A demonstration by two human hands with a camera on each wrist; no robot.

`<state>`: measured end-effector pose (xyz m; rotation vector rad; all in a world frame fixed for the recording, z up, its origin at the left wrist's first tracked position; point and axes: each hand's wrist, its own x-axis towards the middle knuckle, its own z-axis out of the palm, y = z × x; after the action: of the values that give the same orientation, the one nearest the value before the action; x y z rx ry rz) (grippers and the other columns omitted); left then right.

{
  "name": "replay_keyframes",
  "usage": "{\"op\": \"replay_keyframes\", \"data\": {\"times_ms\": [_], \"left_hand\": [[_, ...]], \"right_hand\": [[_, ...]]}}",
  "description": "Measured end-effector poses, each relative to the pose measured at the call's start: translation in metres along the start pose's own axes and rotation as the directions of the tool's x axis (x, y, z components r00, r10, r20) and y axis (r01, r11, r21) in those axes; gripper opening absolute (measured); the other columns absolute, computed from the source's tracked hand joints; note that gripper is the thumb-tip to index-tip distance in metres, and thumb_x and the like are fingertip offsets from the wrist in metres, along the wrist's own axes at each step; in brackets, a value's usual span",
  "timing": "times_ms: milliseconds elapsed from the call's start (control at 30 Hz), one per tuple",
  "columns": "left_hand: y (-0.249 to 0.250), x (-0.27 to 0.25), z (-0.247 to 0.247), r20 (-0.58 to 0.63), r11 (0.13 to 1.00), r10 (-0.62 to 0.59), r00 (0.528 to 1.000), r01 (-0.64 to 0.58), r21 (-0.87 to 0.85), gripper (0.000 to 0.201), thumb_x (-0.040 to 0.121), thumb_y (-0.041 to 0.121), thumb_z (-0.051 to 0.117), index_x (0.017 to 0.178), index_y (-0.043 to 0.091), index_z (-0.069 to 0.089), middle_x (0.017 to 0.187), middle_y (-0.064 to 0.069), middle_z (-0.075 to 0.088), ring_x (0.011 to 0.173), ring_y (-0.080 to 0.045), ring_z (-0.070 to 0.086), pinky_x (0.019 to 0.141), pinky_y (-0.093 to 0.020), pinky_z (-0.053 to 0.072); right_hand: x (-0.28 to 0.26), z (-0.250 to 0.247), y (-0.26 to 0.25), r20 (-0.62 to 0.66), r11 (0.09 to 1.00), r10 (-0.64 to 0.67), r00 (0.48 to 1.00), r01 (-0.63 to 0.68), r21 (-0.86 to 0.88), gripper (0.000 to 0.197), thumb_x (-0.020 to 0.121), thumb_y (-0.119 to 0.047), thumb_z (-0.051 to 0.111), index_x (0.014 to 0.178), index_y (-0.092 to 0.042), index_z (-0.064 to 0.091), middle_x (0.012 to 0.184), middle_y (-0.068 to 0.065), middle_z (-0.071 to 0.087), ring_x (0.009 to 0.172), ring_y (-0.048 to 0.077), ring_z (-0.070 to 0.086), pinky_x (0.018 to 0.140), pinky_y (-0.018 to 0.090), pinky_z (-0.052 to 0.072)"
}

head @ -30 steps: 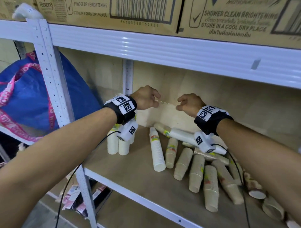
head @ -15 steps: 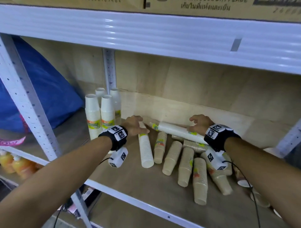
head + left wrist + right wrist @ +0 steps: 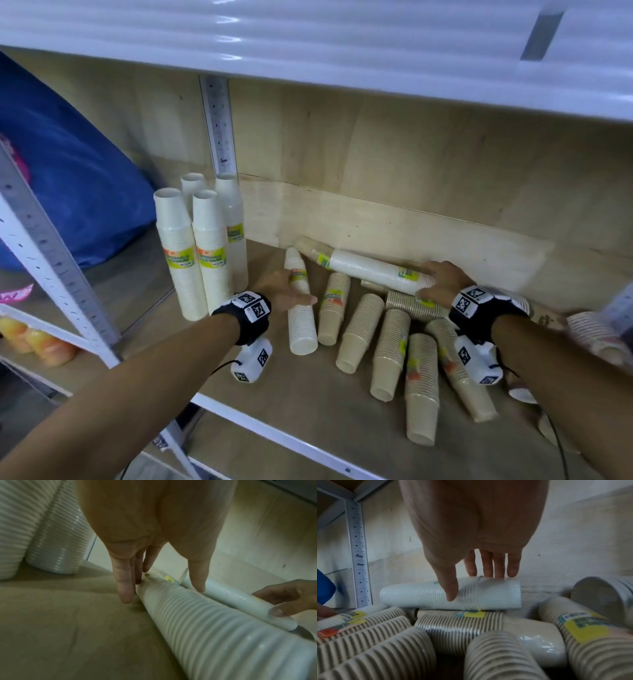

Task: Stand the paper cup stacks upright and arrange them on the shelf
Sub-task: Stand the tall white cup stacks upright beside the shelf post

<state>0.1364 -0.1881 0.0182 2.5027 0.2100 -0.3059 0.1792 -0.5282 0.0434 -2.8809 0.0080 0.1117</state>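
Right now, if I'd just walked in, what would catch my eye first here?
Probably the jumble of tan cup stacks lying on their sides across the wooden shelf, with four white stacks already standing upright at the back left. Next, the two hands: the left hand reaches over one fallen white stack, while the right hand closes around a long white stack by the back wall.
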Motion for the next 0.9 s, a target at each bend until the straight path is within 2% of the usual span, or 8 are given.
{"op": "replay_keyframes", "data": {"times_ms": [67,133,233,400,633,767,900], "left_hand": [[-0.001,0.003,0.005,-0.009,1.0,-0.023,1.0,0.023,-0.01,0.1,0.06,0.067,0.077,0.139,0.017,0.045,0.126,-0.004,0.061,0.109,-0.021,0.061,0.092,-0.038,0.053],[-0.002,0.006,0.008,-0.007,0.997,-0.05,0.999,0.05,-0.059,0.085,0.057,0.063,0.081,0.124,0.018,0.053,0.115,-0.004,0.064,0.1,-0.021,0.064,0.085,-0.039,0.057],[-0.002,0.012,0.014,0.034,0.966,-0.092,0.995,0.097,-0.24,0.066,0.058,0.045,0.089,0.108,0.019,0.055,0.106,-0.005,0.065,0.093,-0.025,0.066,0.072,-0.046,0.061],[-0.002,0.015,0.014,0.074,0.942,-0.09,0.993,0.109,-0.319,0.068,0.059,0.036,0.091,0.113,0.018,0.054,0.106,-0.008,0.066,0.09,-0.026,0.068,0.065,-0.046,0.062],[-0.003,0.01,0.008,0.141,0.916,-0.097,0.985,0.143,-0.375,0.05,0.074,0.021,0.083,0.114,0.011,0.055,0.1,-0.009,0.065,0.086,-0.027,0.068,0.061,-0.038,0.061],[-0.008,0.005,0.005,0.147,0.919,-0.096,0.984,0.145,-0.367,0.047,0.076,0.019,0.081,0.112,0.013,0.052,0.097,-0.007,0.064,0.086,-0.027,0.068,0.061,-0.038,0.061],[-0.012,-0.005,0.0,0.122,0.911,-0.084,0.989,0.126,-0.392,0.046,0.077,0.014,0.079,0.114,0.01,0.052,0.095,-0.007,0.062,0.084,-0.028,0.066,0.054,-0.036,0.058]], "right_hand": [[0.001,0.003,0.005,0.007,1.0,-0.007,1.0,0.007,0.02,0.08,0.071,-0.034,0.08,0.142,-0.024,0.044,0.136,0.009,0.049,0.12,0.028,0.052,0.099,0.04,0.046],[0.0,0.005,0.008,0.013,0.999,-0.017,1.0,0.017,0.039,0.08,0.071,-0.033,0.081,0.142,-0.025,0.045,0.136,0.007,0.052,0.12,0.027,0.053,0.099,0.038,0.046],[0.001,0.008,0.011,0.0,0.997,-0.023,1.0,0.023,0.072,0.078,0.07,-0.03,0.082,0.14,-0.023,0.048,0.135,0.005,0.055,0.119,0.026,0.055,0.101,0.036,0.045],[0.001,0.007,0.01,0.007,0.998,-0.023,1.0,0.023,0.065,0.071,0.071,-0.027,0.081,0.135,-0.021,0.052,0.131,0.005,0.059,0.116,0.026,0.057,0.1,0.036,0.046],[-0.003,0.003,0.006,-0.014,0.999,-0.032,0.999,0.033,0.038,0.071,0.07,-0.03,0.081,0.134,-0.02,0.052,0.128,0.005,0.06,0.112,0.025,0.058,0.095,0.035,0.048],[-0.009,-0.004,0.002,-0.018,0.998,-0.051,0.999,0.052,0.043,0.07,0.071,-0.031,0.08,0.134,-0.019,0.051,0.125,0.006,0.059,0.109,0.024,0.059,0.091,0.035,0.049],[-0.018,-0.015,-0.003,-0.074,0.996,-0.067,0.995,0.071,0.056,0.063,0.071,-0.038,0.079,0.128,-0.024,0.055,0.12,0.002,0.062,0.105,0.022,0.06,0.089,0.036,0.05]]}}
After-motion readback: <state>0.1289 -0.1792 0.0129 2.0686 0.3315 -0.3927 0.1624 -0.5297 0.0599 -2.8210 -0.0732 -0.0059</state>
